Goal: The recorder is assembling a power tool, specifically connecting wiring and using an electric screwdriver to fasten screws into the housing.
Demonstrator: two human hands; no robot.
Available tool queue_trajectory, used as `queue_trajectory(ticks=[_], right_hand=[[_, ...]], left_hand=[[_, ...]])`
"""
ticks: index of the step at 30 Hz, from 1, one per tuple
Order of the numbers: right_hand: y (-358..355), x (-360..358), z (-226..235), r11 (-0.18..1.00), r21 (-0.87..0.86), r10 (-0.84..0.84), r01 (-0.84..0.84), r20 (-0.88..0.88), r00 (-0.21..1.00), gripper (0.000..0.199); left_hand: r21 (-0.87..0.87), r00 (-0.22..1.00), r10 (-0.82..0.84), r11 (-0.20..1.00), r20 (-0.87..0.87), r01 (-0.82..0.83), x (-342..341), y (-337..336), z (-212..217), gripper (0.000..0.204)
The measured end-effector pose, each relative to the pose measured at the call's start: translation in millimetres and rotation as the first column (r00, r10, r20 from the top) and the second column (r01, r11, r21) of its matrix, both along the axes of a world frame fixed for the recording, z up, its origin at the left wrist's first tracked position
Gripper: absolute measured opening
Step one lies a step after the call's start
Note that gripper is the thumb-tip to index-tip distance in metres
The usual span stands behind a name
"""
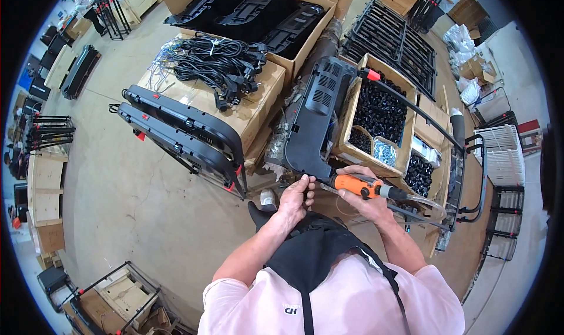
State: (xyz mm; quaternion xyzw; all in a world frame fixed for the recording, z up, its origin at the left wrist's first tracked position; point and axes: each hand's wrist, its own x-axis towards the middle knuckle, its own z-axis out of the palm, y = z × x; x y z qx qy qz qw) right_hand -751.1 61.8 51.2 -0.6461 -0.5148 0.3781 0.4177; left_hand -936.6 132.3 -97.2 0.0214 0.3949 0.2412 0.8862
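Observation:
My right hand (365, 204) is wrapped round an orange pneumatic screwdriver (351, 184) with a clear hose at its rear. The tool's front end points left, toward the near end of a black plastic housing (308, 126). Thumb and fingertips of my left hand (296, 198) are pinched together at the housing's near edge; whatever they hold is too small or hidden to make out. The housing has vent slots at its far end and joins a black tubular frame (432, 120) with a red clip on it.
Right of the housing, a wooden bin (352, 150) holds black plastic parts and silvery screws. Two similar black units (188, 132) stand upright at left. Bundled black power cables (220, 64) lie on a carton, with an open carton of black shells (252, 12) behind. Black frames (390, 41) are stacked far right.

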Motion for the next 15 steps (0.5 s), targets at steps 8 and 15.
queue_trajectory(ticks=[8, 15], right_hand=[[3, -10, -9, 0.998, 0.040, 0.044, -0.040, -0.113, 0.993, 0.047], [10, -17, -5, 0.997, 0.033, 0.068, -0.066, -0.049, 0.996, 0.047]], left_hand=[[-0.156, 0.959, 0.109, 0.985, 0.261, -0.069, -4, 1, -6, 0.027], [-0.185, 0.951, 0.056, 0.983, 0.303, 0.001, -9, 8, 1, 0.028]])
